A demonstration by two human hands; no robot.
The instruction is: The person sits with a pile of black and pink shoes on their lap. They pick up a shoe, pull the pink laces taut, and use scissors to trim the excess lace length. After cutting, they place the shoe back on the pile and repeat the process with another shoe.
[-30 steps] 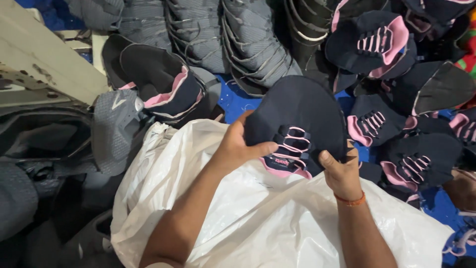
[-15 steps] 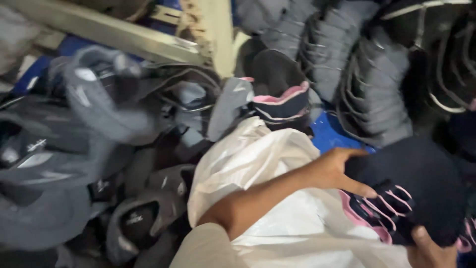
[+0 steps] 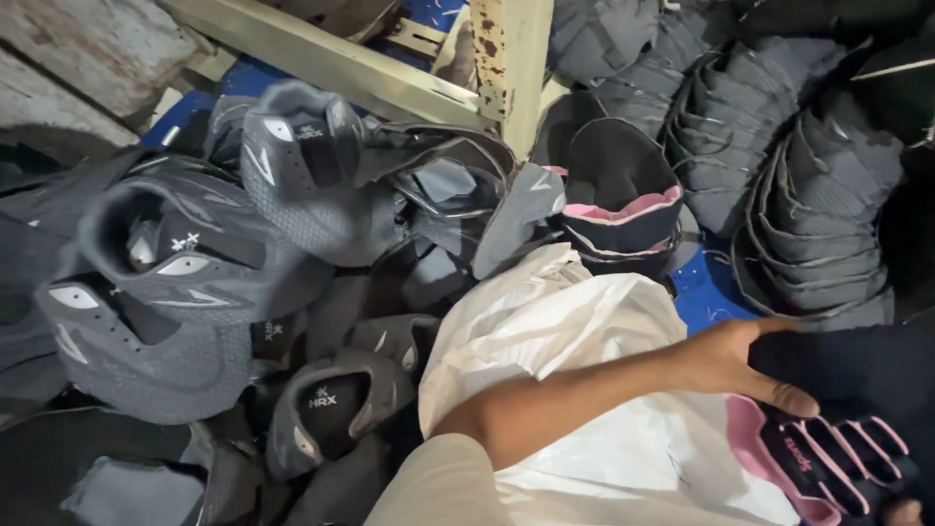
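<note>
1. Head view: left hand (image 3: 740, 360) clamps the navy shoe upper (image 3: 847, 409) at 4 o'clock, over the white sack (image 3: 575, 331).
2. Right hand (image 3: 901, 511) barely shows at the bottom edge; grip unclear.
3. The upper looks light and floppy; best pinched at its pink-lined collar.
4. Grey uppers (image 3: 195, 253) are piled at 9 o'clock.

My left hand (image 3: 735, 365) is stretched out to the right side of the view, the bare forearm running up from the lower middle, where a pale sleeve ends at the elbow. The wrist is straight, the palm turned down. The thumb lies along the lower side and points right; the fingers (image 3: 769, 329) curl over the top, closed in a grip. Of my right hand (image 3: 901, 511) I see only a small bit at the bottom right corner, too little to tell its pose.
</note>
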